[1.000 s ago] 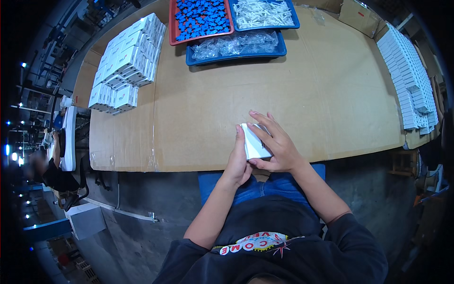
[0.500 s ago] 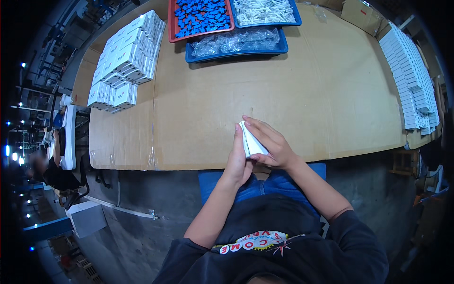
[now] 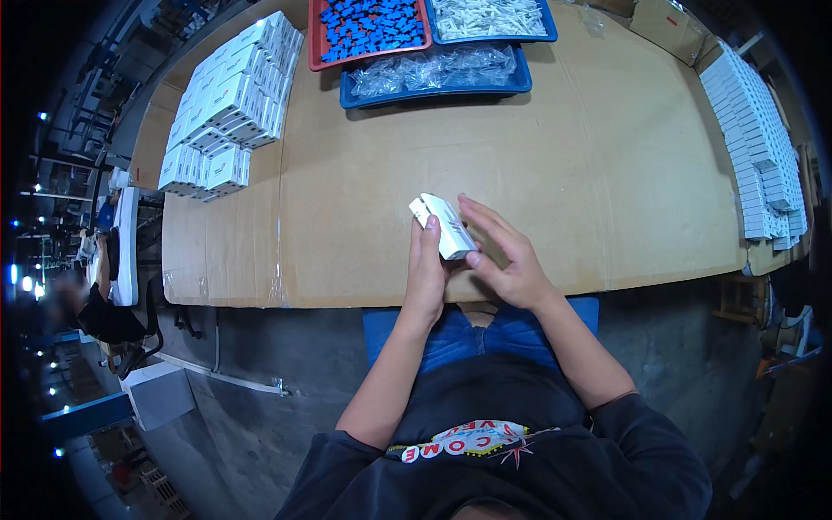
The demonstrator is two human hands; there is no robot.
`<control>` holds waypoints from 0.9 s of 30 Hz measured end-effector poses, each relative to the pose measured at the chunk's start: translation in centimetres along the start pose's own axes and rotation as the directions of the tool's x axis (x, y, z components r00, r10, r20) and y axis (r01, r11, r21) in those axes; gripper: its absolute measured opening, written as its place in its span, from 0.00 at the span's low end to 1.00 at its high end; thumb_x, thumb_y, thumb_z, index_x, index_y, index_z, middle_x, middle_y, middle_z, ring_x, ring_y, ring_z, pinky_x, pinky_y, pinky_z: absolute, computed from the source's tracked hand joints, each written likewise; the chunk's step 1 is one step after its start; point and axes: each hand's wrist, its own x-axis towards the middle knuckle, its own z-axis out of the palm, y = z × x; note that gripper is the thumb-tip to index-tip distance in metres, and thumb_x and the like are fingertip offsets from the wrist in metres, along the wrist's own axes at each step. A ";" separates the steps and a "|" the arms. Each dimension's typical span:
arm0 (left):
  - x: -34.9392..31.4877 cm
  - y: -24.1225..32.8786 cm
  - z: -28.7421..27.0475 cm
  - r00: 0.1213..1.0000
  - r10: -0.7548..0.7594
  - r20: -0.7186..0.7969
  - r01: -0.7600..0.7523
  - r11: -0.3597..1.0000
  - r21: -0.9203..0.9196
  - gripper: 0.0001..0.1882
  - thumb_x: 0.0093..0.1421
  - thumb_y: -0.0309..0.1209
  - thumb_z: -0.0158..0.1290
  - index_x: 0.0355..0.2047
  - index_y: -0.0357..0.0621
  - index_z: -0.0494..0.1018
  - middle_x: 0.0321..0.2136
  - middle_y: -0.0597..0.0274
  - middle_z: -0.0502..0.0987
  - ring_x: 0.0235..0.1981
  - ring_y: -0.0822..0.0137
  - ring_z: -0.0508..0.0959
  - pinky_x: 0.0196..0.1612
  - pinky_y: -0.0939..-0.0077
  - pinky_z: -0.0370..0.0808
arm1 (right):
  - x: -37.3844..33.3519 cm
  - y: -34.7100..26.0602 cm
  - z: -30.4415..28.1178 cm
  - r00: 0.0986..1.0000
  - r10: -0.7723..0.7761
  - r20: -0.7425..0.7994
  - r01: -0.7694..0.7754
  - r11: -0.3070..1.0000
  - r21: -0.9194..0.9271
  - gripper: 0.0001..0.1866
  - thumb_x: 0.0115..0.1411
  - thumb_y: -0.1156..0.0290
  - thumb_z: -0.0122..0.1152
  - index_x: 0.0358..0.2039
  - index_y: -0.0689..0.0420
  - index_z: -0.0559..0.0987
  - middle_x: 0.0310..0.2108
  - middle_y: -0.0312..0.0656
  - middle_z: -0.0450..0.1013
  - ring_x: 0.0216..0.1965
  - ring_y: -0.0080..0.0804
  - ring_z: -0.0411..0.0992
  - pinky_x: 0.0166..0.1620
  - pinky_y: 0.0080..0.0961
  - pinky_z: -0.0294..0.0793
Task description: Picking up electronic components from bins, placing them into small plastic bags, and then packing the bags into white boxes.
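Over the table's near edge, my left hand (image 3: 426, 273) is closed round a small white cardboard box (image 3: 446, 227). The box is tilted, with its far end pointing up and left, and a flap or end panel seems to stick out there. My left thumb lies along its left side, and the other fingers are mostly hidden behind it. On the other side, my right hand (image 3: 513, 264) is open, its fingers spread apart from the box. The right thumb tip is at the box's near right corner, and whether it presses there I cannot tell.
Stacked white boxes (image 3: 227, 100) stand at the far left of the cardboard-covered table (image 3: 373, 191), more white boxes (image 3: 758, 143) at the right. At the back are a red tray (image 3: 326, 61) of blue pieces, a blue tray (image 3: 511, 38) of white pieces and another blue tray (image 3: 433, 97) of clear plastic bags. A person (image 3: 108, 308) sits far left.
My hands have parted: the right one has come off the box and opened. In my left hand the box has turned, showing its broad face, and moved slightly away from me.
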 end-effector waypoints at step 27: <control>-1.7 -0.8 1.1 0.990 0.139 -0.024 -0.129 0.961 0.246 0.30 0.79 0.42 0.40 0.74 0.40 0.51 0.41 0.64 0.71 0.40 0.77 0.70 0.42 0.81 0.72 | -1.7 0.9 3.0 0.950 -0.304 -0.072 0.223 0.822 -0.524 0.25 0.67 0.76 0.57 0.63 0.69 0.72 0.44 0.57 0.81 0.31 0.43 0.82 0.34 0.35 0.82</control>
